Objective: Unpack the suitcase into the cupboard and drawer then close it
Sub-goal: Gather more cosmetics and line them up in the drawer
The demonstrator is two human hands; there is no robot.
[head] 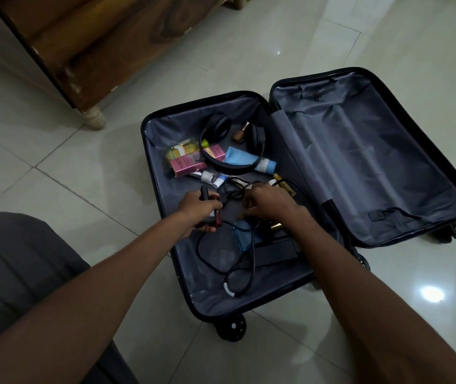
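A: Where does the suitcase (290,189) lie?

B: Open flat on the tiled floor (82,167), straight ahead of the person and below both hands. Its long axis runs away from the person, leaning a little to the left. The left half holds everything; the right half (360,167) shows only bare grey lining and a strap buckle.

A: And the hands?

B: Both are inside the left half. The left hand (196,214) grips a few small dark and reddish items, fingers curled around them. The right hand (268,202) reaches down among the black cable (238,261), fingers bent; whether it pinches anything cannot be told.

A: What remains in that half?

B: Beyond the hands: headphones (229,151), a pink box (188,163), a yellow box (179,149), a blue tube (246,159) and a brown bottle (241,133). Nearer the person: a blue case (240,236) and a black box (274,253) under the cable loops.

A: Which hand suits the next pick?

B: Probably the right, as the left looks full. The wooden cupboard (82,51) stands beyond, to the left.
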